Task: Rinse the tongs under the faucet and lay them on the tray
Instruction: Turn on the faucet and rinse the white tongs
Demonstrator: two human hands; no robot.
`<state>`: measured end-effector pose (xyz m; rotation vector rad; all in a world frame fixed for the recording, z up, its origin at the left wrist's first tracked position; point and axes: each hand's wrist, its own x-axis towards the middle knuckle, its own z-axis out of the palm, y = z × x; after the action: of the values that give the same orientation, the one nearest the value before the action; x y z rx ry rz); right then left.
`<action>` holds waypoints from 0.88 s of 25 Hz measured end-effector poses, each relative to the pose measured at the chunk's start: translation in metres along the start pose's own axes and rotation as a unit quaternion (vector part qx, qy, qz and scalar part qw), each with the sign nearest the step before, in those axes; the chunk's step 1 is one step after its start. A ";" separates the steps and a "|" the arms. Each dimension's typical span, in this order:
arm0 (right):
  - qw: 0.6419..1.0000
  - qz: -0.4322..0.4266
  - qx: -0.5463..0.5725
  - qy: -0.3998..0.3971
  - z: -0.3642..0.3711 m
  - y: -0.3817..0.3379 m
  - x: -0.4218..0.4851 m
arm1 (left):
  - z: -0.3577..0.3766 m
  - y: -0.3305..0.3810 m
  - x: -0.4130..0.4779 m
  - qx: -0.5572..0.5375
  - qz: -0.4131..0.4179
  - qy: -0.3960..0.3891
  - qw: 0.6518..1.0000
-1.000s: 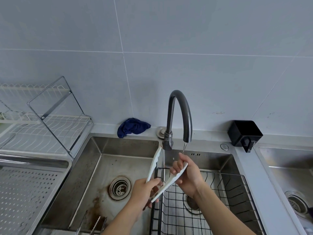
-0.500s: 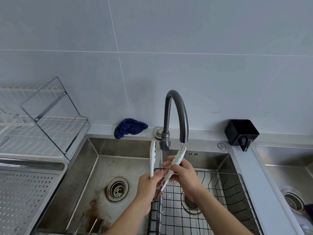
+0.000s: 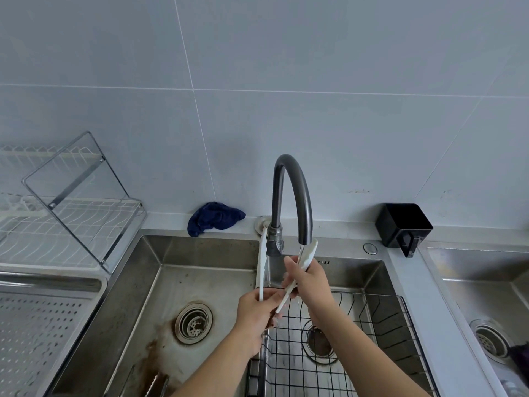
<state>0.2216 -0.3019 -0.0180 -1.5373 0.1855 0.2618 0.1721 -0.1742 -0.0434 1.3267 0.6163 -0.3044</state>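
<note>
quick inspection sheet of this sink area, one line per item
surface: stainless steel sink, brown stain by the drain
job's things: white plastic tongs spread open, one tip at the spout of the dark curved faucet, thin water stream; perforated steel tray left of the sink
clutter: crumpled blue cloth, black square holder, black wire basket in the sink
hands: left hand grips tongs' joined end; right hand holds one arm
cables: nothing seen
surroundings: grey tiled wall, white wire dish rack

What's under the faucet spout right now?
One arm of the tongs sits under the spout, water running onto it, wire basket below. The right hand covers that arm's middle; the left hand grips the lower end.
</note>
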 end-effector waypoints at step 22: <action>0.947 0.054 0.184 -0.259 -0.024 0.005 -0.025 | -0.019 -0.020 -0.026 -0.006 0.072 0.013 0.997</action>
<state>0.1971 -0.3268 -0.0163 -1.0462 -0.0949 0.6697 0.1358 -0.1637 -0.0469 1.3579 0.5407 -0.1665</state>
